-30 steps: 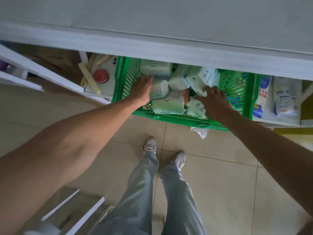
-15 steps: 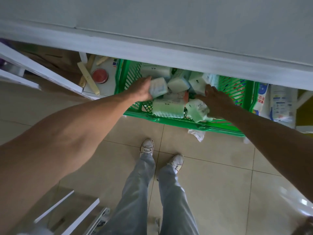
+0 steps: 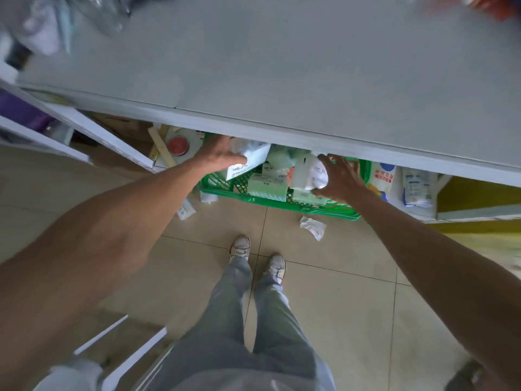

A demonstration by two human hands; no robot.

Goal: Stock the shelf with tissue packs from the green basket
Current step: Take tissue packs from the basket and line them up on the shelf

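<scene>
Two packs gripped, left pack (image 3: 253,161) slanting up-right, right pack (image 3: 309,174) roughly upright

A tiled floor (image 3: 338,306) is seen below, and on it a green basket (image 3: 270,201) is set, pushed partly under the front edge of a broad grey shelf (image 3: 282,66). A small white pack (image 3: 186,211) is left on the tiles near the basket's left corner, and a crumpled white wrapper (image 3: 312,227) just in front of its rim. Two pale shoes (image 3: 240,247) are planted on the tiles. Blurred goods are kept at the shelf's far corners. On a lower board (image 3: 473,214) to the right, white and blue bags (image 3: 417,190) are stood.
</scene>
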